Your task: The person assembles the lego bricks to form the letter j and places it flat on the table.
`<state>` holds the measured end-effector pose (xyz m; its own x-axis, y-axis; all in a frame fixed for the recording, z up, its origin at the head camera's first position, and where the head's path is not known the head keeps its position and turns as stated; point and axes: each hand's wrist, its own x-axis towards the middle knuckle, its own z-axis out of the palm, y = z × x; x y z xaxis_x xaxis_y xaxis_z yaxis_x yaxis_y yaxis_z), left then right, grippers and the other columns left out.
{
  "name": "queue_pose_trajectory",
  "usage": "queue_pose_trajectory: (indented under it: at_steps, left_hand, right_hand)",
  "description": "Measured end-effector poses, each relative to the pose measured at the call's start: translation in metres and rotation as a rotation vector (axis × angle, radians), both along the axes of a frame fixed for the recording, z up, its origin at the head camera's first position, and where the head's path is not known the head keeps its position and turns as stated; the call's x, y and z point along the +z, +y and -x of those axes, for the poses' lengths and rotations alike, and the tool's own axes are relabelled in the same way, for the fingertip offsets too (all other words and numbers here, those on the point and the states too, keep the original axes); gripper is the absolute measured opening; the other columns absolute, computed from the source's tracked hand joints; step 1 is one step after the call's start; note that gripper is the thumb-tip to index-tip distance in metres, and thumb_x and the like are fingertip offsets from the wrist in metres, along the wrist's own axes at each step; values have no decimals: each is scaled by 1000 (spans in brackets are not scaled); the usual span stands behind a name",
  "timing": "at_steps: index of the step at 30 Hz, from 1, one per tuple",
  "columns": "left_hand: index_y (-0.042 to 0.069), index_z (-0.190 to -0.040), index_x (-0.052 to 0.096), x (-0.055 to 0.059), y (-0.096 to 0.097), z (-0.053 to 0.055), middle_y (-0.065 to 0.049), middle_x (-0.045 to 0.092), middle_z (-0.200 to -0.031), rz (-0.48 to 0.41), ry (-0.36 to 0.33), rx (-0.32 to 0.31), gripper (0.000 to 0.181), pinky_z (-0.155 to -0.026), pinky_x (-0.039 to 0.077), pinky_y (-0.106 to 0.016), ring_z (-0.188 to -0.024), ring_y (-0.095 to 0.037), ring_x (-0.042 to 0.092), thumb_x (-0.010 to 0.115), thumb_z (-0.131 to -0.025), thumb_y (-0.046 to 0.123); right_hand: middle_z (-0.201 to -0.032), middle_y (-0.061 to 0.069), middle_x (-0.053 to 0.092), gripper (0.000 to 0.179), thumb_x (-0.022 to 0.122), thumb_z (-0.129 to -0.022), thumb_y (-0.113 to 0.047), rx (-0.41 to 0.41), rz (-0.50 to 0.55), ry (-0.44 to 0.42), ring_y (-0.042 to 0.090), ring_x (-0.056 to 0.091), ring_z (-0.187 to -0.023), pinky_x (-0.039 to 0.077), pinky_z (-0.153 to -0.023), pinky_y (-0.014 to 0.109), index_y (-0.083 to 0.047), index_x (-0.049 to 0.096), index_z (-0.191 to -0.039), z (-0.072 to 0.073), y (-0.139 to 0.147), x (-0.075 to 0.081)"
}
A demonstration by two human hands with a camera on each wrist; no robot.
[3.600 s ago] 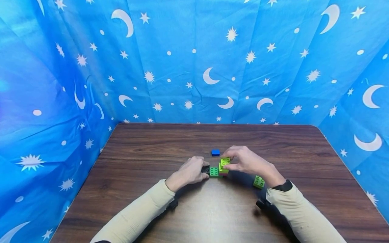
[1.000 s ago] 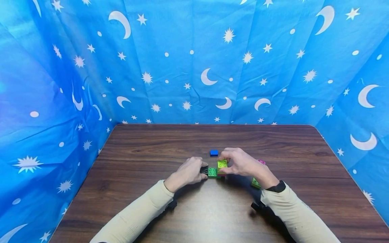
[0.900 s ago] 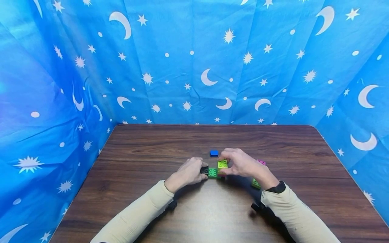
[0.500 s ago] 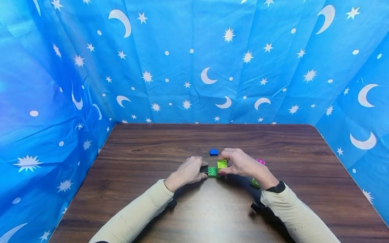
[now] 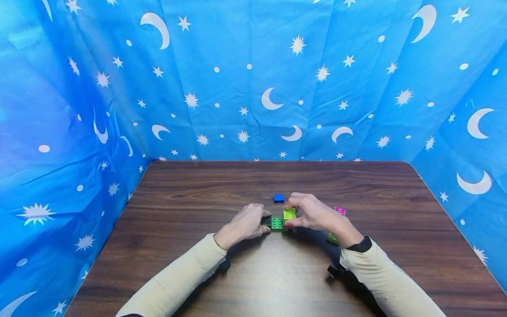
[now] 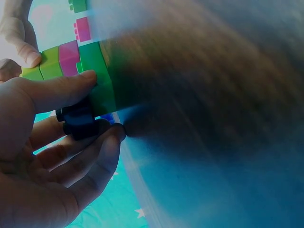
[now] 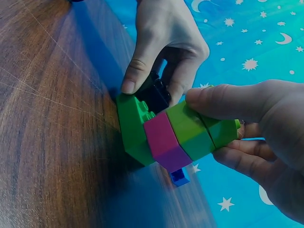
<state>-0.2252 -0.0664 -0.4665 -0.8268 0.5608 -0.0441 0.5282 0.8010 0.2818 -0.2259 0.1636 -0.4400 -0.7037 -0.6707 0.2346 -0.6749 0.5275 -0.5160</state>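
Toy building bricks are joined in one piece on the table, in front of both hands. A long green brick (image 7: 133,128) forms the base, with a black brick (image 7: 154,92) on its left end. On its right end a pink brick (image 7: 166,142) carries a lower lime brick (image 7: 191,133) and an upper lime brick (image 7: 222,132). My left hand (image 5: 246,222) grips the black end, thumb along the green brick's near side and fingers behind. My right hand (image 5: 313,212) pinches the lime bricks between thumb and fingers. Its palm hides part of the stack in the head view.
A loose blue brick (image 5: 279,198) lies behind the joined piece. Right of my right hand lie a loose pink brick (image 5: 339,211) and a light green brick (image 5: 332,238), partly covered by the wrist. Blue star-patterned cloth (image 5: 253,88) hangs around the wooden table (image 5: 190,180).
The upper lime brick sat tilted on the stack 3.6 seconds ago and now lies flush, my right hand slightly lower. The loose pink brick has come into view. Little differs over the last second.
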Motion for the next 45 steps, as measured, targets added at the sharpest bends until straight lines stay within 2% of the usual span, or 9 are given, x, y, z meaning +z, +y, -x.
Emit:
queue_pose_trajectory:
  at_steps: [9, 16, 24, 30, 36, 40, 45]
  left_hand:
    - [11, -125, 67, 0, -1, -1, -3, 68, -114, -3, -3, 6, 51, -79, 54, -27, -96, -17, 64, 80, -80, 31]
    - [11, -122, 69, 0, 0, -2, -1, 69, -110, -9, 18, 11, 48, -86, 54, -29, -99, -16, 65, 81, -78, 29]
    - [12, -121, 70, 0, 1, -3, 0, 68, -108, 2, 14, 3, 48, -83, 54, -28, -95, -14, 64, 80, -78, 30]
    - [12, -122, 69, 2, 0, -3, -1, 68, -110, 5, 22, -3, 48, -85, 54, -29, -99, -15, 65, 80, -79, 31]
    - [12, -122, 69, 3, 0, -4, -1, 68, -111, 9, 15, 4, 49, -86, 54, -29, -100, -16, 65, 81, -78, 31]
    - [12, -124, 68, 3, 0, -4, -2, 68, -115, 6, -7, 22, 50, -88, 53, -30, -104, -17, 64, 80, -80, 31]
    - [12, -123, 69, 2, 0, -3, -2, 69, -112, 6, 15, 8, 50, -88, 53, -30, -103, -17, 65, 81, -78, 31]
  right_hand:
    - [-93, -3, 60, 27, 82, -79, -22, 16, -43, 19, 12, 61, -82, 57, -70, 34, -11, 63, -95, 0, -3, 3]
    - [-89, -5, 57, 32, 83, -77, -24, -2, -111, 44, 19, 59, -75, 50, -63, 23, -13, 57, -93, -2, -5, 7]
    - [-92, -5, 62, 36, 82, -78, -28, 6, -134, 74, 17, 61, -75, 50, -65, 23, -12, 62, -102, -1, -2, 7]
    - [-99, -1, 66, 45, 81, -79, -36, -24, -91, 39, 17, 63, -85, 55, -72, 31, -10, 64, -112, -4, 2, 10]
    - [-112, 6, 66, 48, 78, -81, -39, -63, -56, 1, 23, 64, -96, 55, -80, 42, -12, 63, -118, -5, 12, 11]
    - [-116, 8, 66, 49, 76, -83, -40, -74, -69, -16, 25, 64, -99, 55, -82, 44, -13, 62, -121, -4, 17, 10]
    - [-116, 10, 67, 52, 76, -83, -40, -102, -66, -8, 25, 65, -99, 54, -83, 46, -9, 63, -122, -4, 26, 11]
